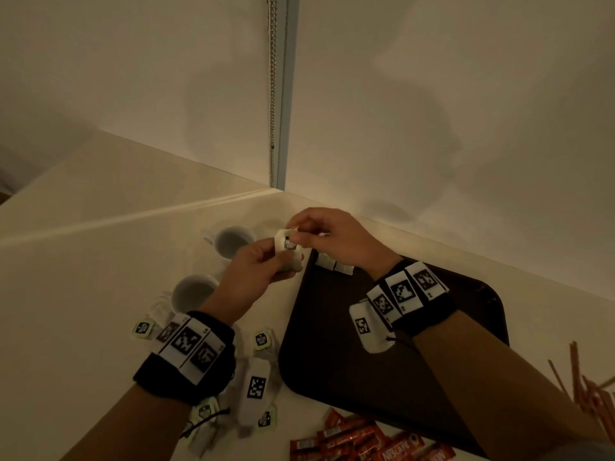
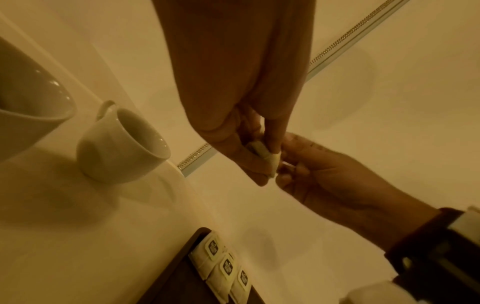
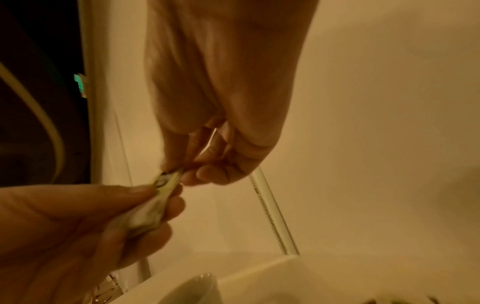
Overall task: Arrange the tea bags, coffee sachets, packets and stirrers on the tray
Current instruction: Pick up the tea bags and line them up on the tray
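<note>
Both hands pinching tea bag (image 1: 289,245), left wrist shows tray's (image 2: 182,273) bagged corner

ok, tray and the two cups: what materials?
Tray: dark brown, matte, rounded corners with a raised rim; probably plastic, could be coated wood. Cups: white, glossy, highlights on the inside wall in the left wrist view; look like glazed ceramic.

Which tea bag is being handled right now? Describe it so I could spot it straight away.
Start at the dark tray, then look past its far left corner, above the two white cups. There, both hands meet in the air around one white tea bag, the left hand gripping it and the right hand pinching its top. Every other tea bag lies flat on the tray or counter; only this one is lifted.
</note>
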Demonstrator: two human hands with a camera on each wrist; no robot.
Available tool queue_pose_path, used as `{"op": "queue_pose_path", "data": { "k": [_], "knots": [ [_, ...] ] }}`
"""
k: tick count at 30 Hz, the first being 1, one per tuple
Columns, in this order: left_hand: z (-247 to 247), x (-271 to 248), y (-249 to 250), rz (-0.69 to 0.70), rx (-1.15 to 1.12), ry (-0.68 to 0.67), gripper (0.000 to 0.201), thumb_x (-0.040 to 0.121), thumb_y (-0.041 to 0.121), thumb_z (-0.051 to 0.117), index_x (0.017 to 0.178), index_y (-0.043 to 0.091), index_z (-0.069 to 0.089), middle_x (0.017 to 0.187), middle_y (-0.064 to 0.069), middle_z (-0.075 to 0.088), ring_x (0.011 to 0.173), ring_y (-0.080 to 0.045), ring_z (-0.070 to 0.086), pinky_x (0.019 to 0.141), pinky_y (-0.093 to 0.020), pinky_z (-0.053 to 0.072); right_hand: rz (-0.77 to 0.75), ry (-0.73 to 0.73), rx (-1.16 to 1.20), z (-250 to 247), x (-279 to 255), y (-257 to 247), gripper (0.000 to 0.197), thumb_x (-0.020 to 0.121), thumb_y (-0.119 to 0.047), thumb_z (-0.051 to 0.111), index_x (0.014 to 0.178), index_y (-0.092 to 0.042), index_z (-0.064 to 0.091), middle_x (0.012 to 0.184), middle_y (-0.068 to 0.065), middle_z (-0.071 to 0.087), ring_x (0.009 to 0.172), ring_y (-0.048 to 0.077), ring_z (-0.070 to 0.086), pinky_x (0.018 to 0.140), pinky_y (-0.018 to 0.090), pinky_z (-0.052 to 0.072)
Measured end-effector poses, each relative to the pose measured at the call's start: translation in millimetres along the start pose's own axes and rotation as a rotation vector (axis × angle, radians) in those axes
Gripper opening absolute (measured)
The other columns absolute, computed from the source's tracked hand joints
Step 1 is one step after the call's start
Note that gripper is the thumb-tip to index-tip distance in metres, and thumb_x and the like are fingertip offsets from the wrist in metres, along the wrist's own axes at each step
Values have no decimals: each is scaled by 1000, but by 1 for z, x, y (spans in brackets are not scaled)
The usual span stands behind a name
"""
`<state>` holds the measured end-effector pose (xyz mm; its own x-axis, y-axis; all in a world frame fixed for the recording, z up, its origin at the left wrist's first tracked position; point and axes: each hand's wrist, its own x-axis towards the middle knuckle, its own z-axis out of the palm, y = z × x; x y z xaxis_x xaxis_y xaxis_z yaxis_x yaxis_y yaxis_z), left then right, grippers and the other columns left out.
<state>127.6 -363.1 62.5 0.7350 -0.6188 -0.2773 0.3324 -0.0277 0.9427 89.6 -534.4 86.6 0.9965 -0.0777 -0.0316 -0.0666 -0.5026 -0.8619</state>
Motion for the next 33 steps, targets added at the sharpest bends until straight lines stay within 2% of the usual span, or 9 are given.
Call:
{"op": "queue_pose_path", "data": {
  "k": [5, 9, 14, 18, 20, 24, 28, 30, 33],
  "knots": [
    [0, 0, 13, 176, 118, 6, 23, 80, 1, 69, 100, 11, 70, 85, 2, 74, 82, -7, 69, 68, -16, 51, -146, 106, -2, -6, -5, -25, 5, 83, -8, 69, 88, -7, 68, 75, -10, 63, 68, 1, 58, 64, 13, 46],
    [2, -1, 20, 277, 97, 49, 13, 86, 6, 64, 98, 3, 70, 82, -6, 72, 77, -12, 67, 68, -19, 53, -173, 152, 38, -9, -14, -32, 11, 87, -3, 62, 97, -6, 65, 78, -5, 64, 66, 5, 60, 62, 19, 51],
    [6, -4, 16, 324, 121, 31, 7, 80, 5, 69, 84, 9, 73, 74, -4, 72, 72, -11, 64, 70, -22, 53, -219, 194, -56, -14, -22, -38, 10, 87, -8, 64, 95, -10, 68, 82, -10, 64, 71, 5, 61, 67, 16, 50],
    [9, -5, 13, 295, 192, -38, 24, 77, 10, 73, 99, 19, 71, 94, -8, 73, 85, -15, 68, 78, -26, 54, -219, 165, -157, -21, -30, -43, 6, 86, -13, 66, 91, -14, 69, 78, -14, 64, 71, 2, 61, 68, 10, 45],
    [7, -8, 10, 240, 239, -58, 40, 78, 10, 74, 114, 22, 62, 106, 1, 68, 93, -12, 68, 76, -18, 52, -167, 170, -169, -29, -33, -37, 8, 86, -11, 66, 93, -14, 68, 77, -13, 65, 70, 1, 61, 67, 10, 45],
    [-21, -28, -1, 182, 344, -76, 17, 81, 25, 72, 97, 29, 68, 93, 1, 70, 85, -15, 67, 74, -23, 52, 28, 188, -323, -51, -44, -1, 12, 87, -8, 65, 98, -10, 68, 80, -7, 64, 67, -4, 58, 66, 6, 43],
    [-60, -66, -15, 108, 381, -91, 26, 68, 49, 65, 90, 35, 70, 93, -4, 70, 78, -17, 67, 70, -21, 52, 304, 87, -432, -54, -58, 54, 14, 87, -10, 64, 101, -10, 67, 91, -1, 66, 85, 13, 60, 83, 27, 48],
    [-79, -86, -25, 37, 428, -54, 34, 62, 56, 63, 91, 39, 70, 92, 0, 72, 79, -15, 67, 70, -21, 53, 413, 47, -412, -51, -64, 80, 16, 87, -10, 64, 103, -9, 66, 101, 5, 66, 90, 15, 59, 86, 28, 47],
    [-102, -117, -40, -88, 429, -1, 19, 71, 37, 69, 90, 39, 72, 87, 0, 74, 75, -14, 68, 68, -20, 52, 481, 57, -415, -47, -66, 106, 16, 86, -11, 65, 102, -8, 66, 103, 8, 66, 92, 17, 59, 79, 23, 43]
  ]
}}
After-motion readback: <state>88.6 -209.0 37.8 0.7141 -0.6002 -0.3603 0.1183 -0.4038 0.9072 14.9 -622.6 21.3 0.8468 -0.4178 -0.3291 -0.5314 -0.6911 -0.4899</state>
